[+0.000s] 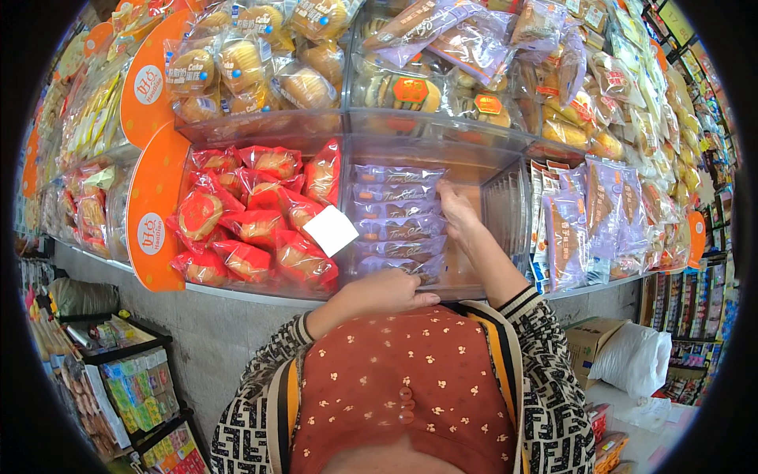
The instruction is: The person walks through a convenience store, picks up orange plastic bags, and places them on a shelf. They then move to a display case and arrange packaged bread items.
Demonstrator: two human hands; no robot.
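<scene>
Several purple-wrapped taro sandwich packs [400, 228] stand in a row, front to back, in a clear plastic bin [435, 145]. My right hand [459, 208] reaches into the bin at the right ends of the middle and rear packs. Its thumb side is near the wrappers, and the other fingers are mostly hidden. Over the bin's front edge lies my left hand [388, 291], fingers bent by the nearest pack. Whether either hand grips a pack cannot be told. Bare brown bin floor [468, 260] shows right of the row.
Red-wrapped pastries [254, 216] fill the bin to the left, with a white square [331, 231] over their right side. Bagged cakes [249, 62] sit in the raised rear bins. More purple packs [565, 234] stand beyond the right divider [506, 195]. Orange side panels [155, 207] rise at left.
</scene>
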